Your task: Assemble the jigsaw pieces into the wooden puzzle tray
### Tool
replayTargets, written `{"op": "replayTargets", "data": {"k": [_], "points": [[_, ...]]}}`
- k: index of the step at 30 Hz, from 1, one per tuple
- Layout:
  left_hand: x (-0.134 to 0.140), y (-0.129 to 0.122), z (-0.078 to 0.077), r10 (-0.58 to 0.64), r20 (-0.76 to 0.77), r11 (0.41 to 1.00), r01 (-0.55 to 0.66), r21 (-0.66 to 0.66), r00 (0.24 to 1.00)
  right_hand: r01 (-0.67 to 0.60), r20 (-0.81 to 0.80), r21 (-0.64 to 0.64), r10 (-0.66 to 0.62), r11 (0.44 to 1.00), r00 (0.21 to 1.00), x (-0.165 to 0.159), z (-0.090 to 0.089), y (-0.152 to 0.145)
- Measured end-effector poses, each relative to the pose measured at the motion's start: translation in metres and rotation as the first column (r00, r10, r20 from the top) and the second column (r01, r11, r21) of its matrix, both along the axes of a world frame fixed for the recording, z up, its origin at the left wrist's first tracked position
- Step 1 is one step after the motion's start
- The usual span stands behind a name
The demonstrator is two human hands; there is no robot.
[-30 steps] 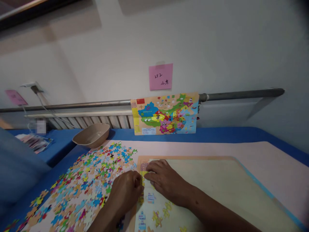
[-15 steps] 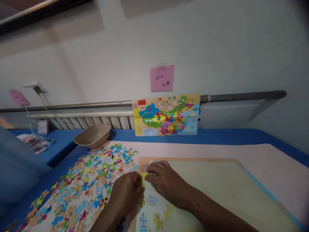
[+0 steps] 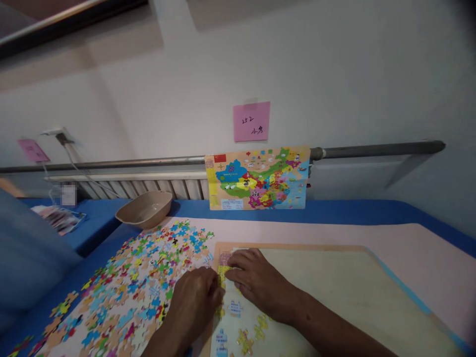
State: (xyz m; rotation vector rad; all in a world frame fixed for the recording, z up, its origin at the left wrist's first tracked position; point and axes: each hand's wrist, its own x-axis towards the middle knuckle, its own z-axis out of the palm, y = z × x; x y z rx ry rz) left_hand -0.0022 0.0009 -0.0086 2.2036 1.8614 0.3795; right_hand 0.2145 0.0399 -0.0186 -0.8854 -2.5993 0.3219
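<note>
A puzzle board (image 3: 320, 282) with an orange and blue border lies before me. Along its left edge runs a strip of joined yellow puzzle pieces (image 3: 222, 271), topped by a pink-gridded corner. My left hand (image 3: 197, 297) is closed at this strip, fingers curled and thumb side toward it; what the fingertips hold is hidden. Across from it, my right hand (image 3: 256, 282) lies over the strip's right side, fingers extended and fingertips touching the pieces. Below the hands sit a loose white-and-blue lettered piece (image 3: 235, 308) and yellow pieces (image 3: 245, 341).
Many loose colourful puzzle pieces (image 3: 130, 287) spread over the table's left. Behind them stands a beige basin (image 3: 145, 209). A printed map sheet (image 3: 256, 181) hangs from a wall pipe (image 3: 379, 149), below a pink note (image 3: 252, 122). Blue fabric (image 3: 29, 267) fills the left edge.
Both hands keep nearly the same place at the yellow strip. The whole view has shifted very slightly to the right.
</note>
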Motion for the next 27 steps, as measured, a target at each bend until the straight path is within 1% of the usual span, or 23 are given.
{"op": "replayTargets", "data": {"k": [3, 5, 8, 11, 14, 16, 18, 20, 24, 27], "points": [[0.000, 0.000, 0.001, -0.017, -0.024, 1.000, 0.017, 0.004, 1.000, -0.006, 0.017, -0.002, 0.006, 1.000, 1.000, 0.000, 0.000, 0.001], [0.001, 0.001, 0.001, -0.060, -0.118, 0.997, 0.064, 0.034, 0.991, -0.006, 0.021, -0.004, 0.007, 1.000, 1.000, 0.000, 0.000, 0.002], [0.001, 0.002, -0.004, -0.135, -0.290, 0.979, 0.174, 0.111, 0.947, -0.003, 0.019, -0.004, 0.004, 1.000, 1.000, 0.000, -0.001, 0.002], [-0.002, 0.003, -0.012, -0.194, -0.387, 0.935, 0.290, 0.206, 0.901, -0.003, 0.023, 0.001, 0.003, 1.000, 1.000, 0.000, -0.001, 0.002], [-0.007, 0.003, -0.018, -0.262, -0.420, 0.863, 0.406, 0.301, 0.869, -0.001, 0.021, 0.009, 0.001, 1.000, 1.000, 0.000, -0.003, 0.003], [-0.009, 0.003, -0.021, -0.283, -0.425, 0.815, 0.449, 0.366, 0.860, -0.006, 0.015, 0.011, 0.006, 1.000, 1.000, 0.000, -0.003, 0.003], [-0.010, 0.004, -0.024, -0.277, -0.412, 0.788, 0.450, 0.419, 0.868, -0.009, 0.007, 0.009, 0.009, 1.000, 1.000, 0.001, -0.003, 0.003], [-0.010, 0.005, -0.027, -0.261, -0.378, 0.786, 0.423, 0.451, 0.888, -0.008, 0.001, 0.008, 0.008, 1.000, 1.000, 0.001, -0.003, 0.002], [-0.011, 0.008, -0.033, -0.204, -0.264, 0.817, 0.313, 0.484, 0.943, -0.003, 0.006, 0.008, 0.003, 1.000, 1.000, 0.001, -0.002, 0.002], [-0.012, 0.010, -0.035, -0.177, -0.181, 0.842, 0.244, 0.481, 0.967, -0.001, 0.010, 0.002, 0.001, 1.000, 1.000, 0.000, -0.001, 0.001]]}}
